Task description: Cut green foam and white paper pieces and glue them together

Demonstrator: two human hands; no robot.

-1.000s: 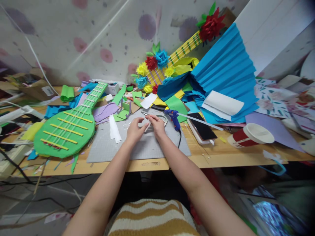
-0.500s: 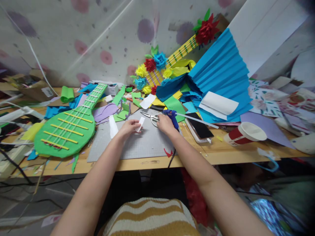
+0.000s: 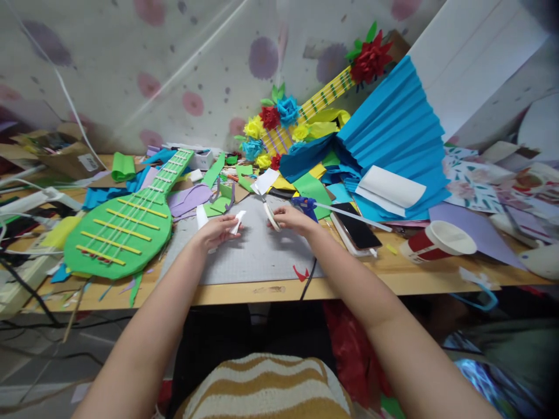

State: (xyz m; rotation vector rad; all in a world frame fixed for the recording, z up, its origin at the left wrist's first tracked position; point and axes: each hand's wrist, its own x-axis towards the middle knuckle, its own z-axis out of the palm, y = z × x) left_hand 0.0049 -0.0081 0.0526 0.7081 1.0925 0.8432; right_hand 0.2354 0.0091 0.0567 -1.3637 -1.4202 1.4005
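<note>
Between the fingertips of my left hand [image 3: 219,230] is a small folded white paper piece [image 3: 239,221], above the grey cutting mat [image 3: 257,265]. My right hand [image 3: 290,219] has its fingers on the pale handles of a pair of scissors [image 3: 271,215], lifted with the blades pointing away from me. A blue glue gun [image 3: 304,205] lies just beyond the right hand. Another white paper strip [image 3: 201,217] rests on the mat, partly behind my left hand.
On the left lies a green paper lute [image 3: 117,238]. Behind are a flowered yellow paper guitar [image 3: 325,93] and a pleated blue paper fan [image 3: 393,134]. A phone [image 3: 358,226] and a paper cup [image 3: 437,241] stand right. A red scrap [image 3: 300,273] is near the table edge.
My right hand has picked the scissors up off the mat and turned them. My left hand has shifted slightly left, and the white paper piece in it is tilted differently.
</note>
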